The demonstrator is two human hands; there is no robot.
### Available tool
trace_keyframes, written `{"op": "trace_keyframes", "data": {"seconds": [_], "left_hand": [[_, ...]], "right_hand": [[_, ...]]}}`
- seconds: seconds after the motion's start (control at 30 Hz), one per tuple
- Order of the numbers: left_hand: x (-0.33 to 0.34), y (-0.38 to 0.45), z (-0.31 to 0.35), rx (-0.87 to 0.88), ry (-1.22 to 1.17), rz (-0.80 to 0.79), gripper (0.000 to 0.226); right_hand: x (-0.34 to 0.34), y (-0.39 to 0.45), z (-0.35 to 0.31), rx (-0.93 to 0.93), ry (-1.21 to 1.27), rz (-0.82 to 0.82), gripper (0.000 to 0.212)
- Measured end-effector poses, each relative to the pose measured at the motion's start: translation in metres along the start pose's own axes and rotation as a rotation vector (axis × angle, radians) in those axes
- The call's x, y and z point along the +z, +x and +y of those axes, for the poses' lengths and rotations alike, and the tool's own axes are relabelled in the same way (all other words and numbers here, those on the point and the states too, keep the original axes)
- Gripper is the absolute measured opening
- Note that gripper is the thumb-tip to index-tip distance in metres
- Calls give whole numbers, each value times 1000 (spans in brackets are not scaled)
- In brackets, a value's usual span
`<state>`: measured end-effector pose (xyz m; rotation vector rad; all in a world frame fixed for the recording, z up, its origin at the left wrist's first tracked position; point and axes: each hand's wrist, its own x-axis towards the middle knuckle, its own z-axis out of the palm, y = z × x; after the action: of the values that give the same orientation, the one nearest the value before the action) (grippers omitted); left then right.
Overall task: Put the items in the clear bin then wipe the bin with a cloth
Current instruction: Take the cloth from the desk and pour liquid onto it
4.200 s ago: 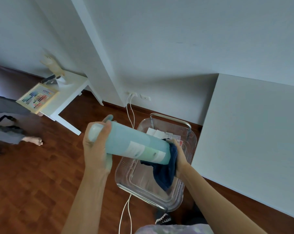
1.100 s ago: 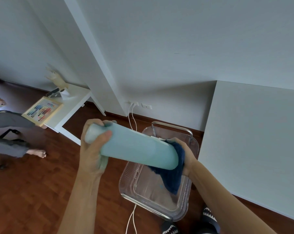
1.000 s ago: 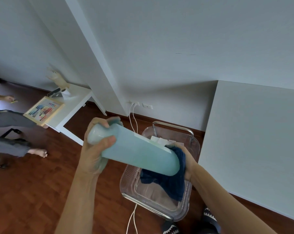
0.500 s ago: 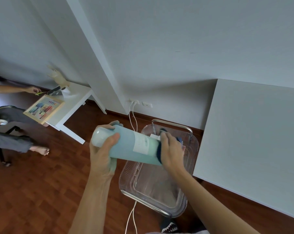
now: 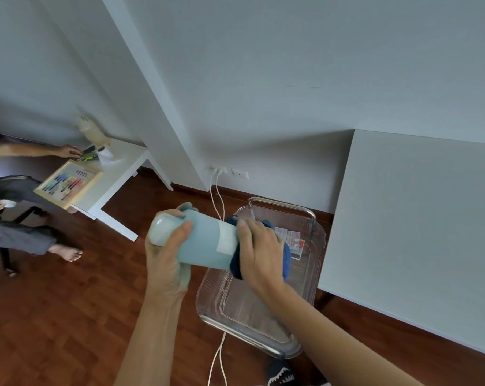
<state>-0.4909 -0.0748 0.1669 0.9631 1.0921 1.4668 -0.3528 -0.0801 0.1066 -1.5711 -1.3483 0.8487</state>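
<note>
Nearest, the left hand [image 5: 166, 260] clamps the capped end of the pale blue bottle [image 5: 199, 240]; the right hand [image 5: 259, 252] presses the dark blue cloth [image 5: 286, 257] around its far end. Its long axis lies level, running left to right above the clear bin [image 5: 316, 238] on the floor. The right hand is nearer the bin. A second ago the cloth hung beneath; now it wraps the bottle's end.

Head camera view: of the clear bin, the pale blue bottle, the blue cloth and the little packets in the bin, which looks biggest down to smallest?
1. Clear bin, on the floor.
2. Pale blue bottle, held above the bin and nearer the camera, so it may look larger than it really is.
3. Blue cloth, mostly hidden under the right hand, so uncertain.
4. Packets.
</note>
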Motion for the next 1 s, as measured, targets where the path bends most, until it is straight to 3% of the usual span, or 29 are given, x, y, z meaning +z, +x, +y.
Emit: {"op": "trace_keyframes", "data": {"seconds": [0.13,0.2,0.27,0.4,0.5,0.67,0.87,1.0], "left_hand": [[1,-1,7,49,-51,-54,28],[1,-1,8,71,-33,-41,24],[3,0,8,75,-26,-30,20],[7,6,3,103,2,-61,20],[14,12,-8,110,67,-63,24],[11,23,-34,112,184,-98,23],[8,37,-67,95,301,-70,22],[13,53,-94,118,453,24,25]], "right_hand": [[13,-24,-5,-254,-102,67,46],[4,-17,9,-259,-47,12,45],[-6,-2,28,-126,66,-26,40],[-14,18,57,470,480,-148,37],[-10,27,73,694,481,-173,35],[-1,36,96,591,243,-117,35],[-4,44,144,419,-62,-242,34],[-19,51,172,503,-71,-169,24]]}}
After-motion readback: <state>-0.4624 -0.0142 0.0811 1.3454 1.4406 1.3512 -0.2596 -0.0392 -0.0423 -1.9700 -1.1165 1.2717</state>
